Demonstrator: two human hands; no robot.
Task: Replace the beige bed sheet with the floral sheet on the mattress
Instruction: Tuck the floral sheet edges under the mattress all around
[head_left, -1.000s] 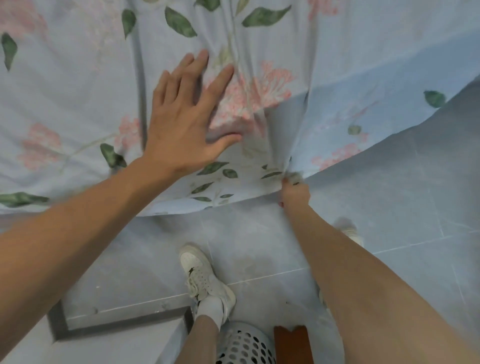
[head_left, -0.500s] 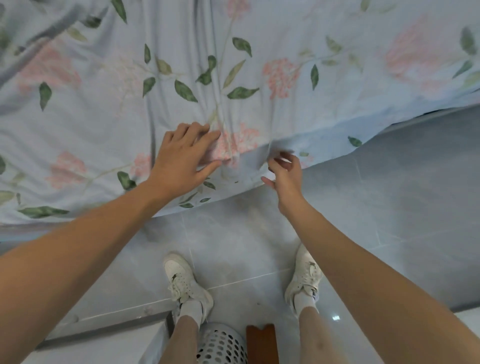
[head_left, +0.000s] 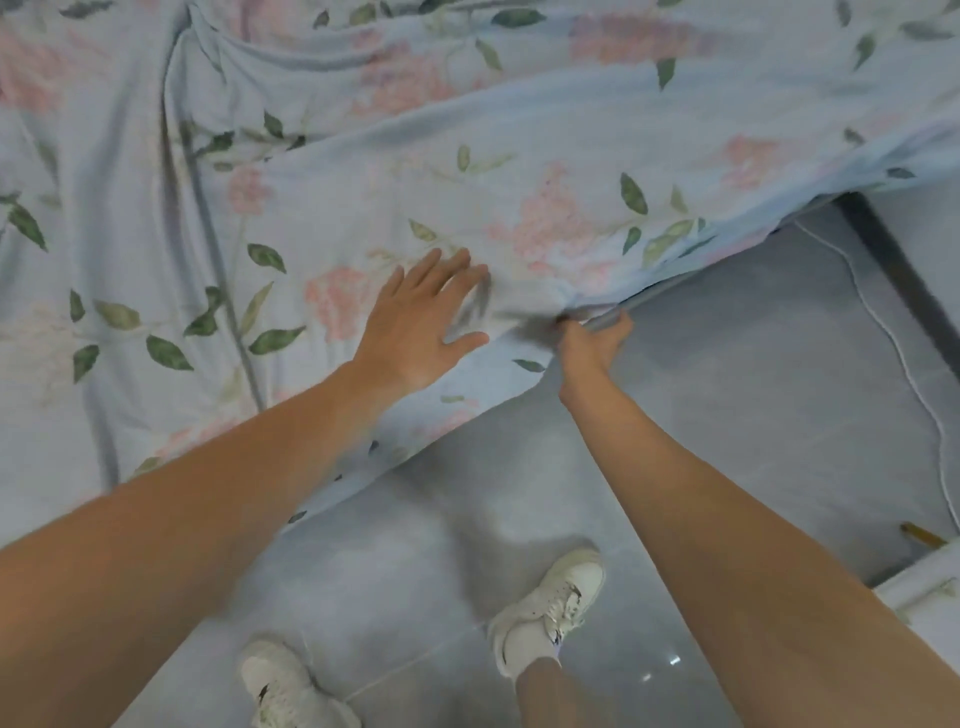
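The floral sheet already covers the mattress from nine to two o'clock, with no beige sheet in sight; judging by the creases and loose overhang, smoothing and tucking remain. The left hand lies spread and flat on the fabric. The right hand grips the sheet's edge at centre. A white cable trails across the tiled floor at three o'clock, near the feet.
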